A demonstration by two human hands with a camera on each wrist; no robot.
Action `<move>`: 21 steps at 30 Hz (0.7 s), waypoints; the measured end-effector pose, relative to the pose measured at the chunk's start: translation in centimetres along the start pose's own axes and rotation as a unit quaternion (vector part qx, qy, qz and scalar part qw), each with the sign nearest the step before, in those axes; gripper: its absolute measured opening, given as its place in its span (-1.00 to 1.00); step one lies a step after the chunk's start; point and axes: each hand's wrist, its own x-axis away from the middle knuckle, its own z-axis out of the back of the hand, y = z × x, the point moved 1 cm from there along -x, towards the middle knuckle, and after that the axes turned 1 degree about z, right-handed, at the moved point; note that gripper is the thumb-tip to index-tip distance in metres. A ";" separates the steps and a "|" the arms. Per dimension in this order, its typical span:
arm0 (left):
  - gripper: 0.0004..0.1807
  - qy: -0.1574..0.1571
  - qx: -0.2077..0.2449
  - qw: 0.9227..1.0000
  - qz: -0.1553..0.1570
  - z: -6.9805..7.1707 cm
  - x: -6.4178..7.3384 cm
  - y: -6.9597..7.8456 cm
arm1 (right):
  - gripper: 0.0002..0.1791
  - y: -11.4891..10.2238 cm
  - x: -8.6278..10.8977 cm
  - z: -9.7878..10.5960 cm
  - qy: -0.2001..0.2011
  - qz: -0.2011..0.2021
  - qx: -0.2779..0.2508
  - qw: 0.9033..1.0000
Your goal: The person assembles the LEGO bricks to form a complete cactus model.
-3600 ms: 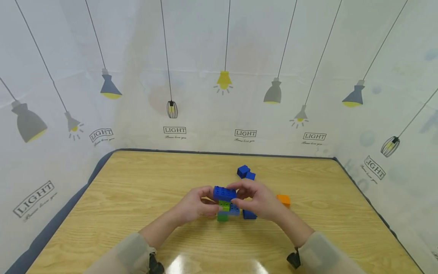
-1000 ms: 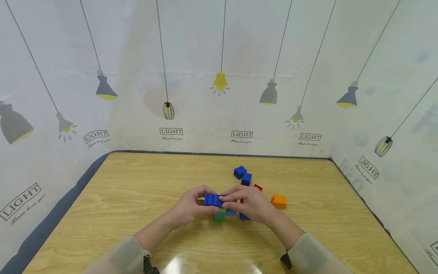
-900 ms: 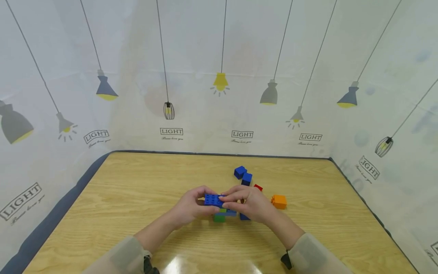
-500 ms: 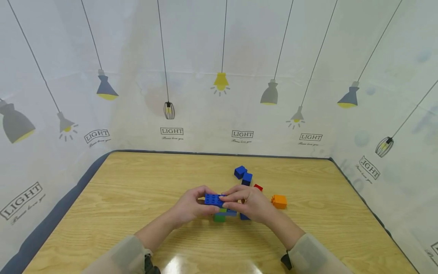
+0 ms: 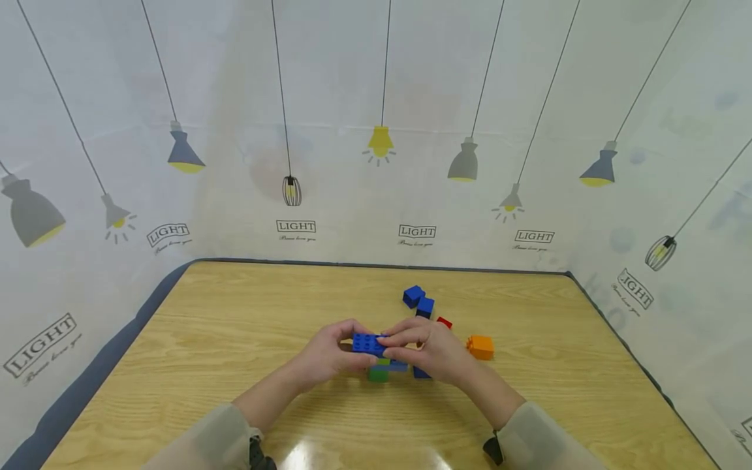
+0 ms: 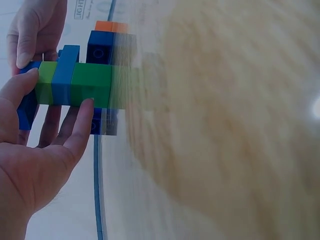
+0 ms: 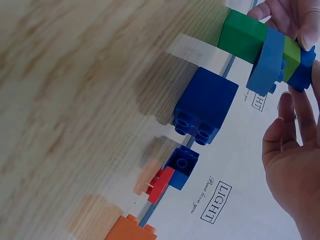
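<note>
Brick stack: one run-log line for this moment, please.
left grip: holds top blue brick | right grip: pinches same brick | beneath: lime brick, lighter-blue brick, green brick | at right: orange brick

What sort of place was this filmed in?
Probably a small indoor filming booth: pale sheeting printed with lamps encloses three sides of a wood-grain table holding toy bricks.

My right hand [image 5: 437, 349] hides the right end of the top blue block [image 5: 365, 344] and part of the red block [image 5: 445, 322]. The orange block [image 7: 131, 230] is cut off in the right wrist view.
</note>
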 end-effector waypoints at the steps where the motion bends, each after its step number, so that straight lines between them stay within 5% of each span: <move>1: -0.61 0.000 0.000 1.000 0.000 0.0 0.0 0.0 | -0.75 0.0 0.0 0.0 0.001 -0.003 -0.001 1.000; 21: -0.62 0.008 -0.009 1.000 -0.002 -0.2 0.1 0.3 | -0.73 0.0 0.6 0.8 0.001 -0.007 0.004 1.000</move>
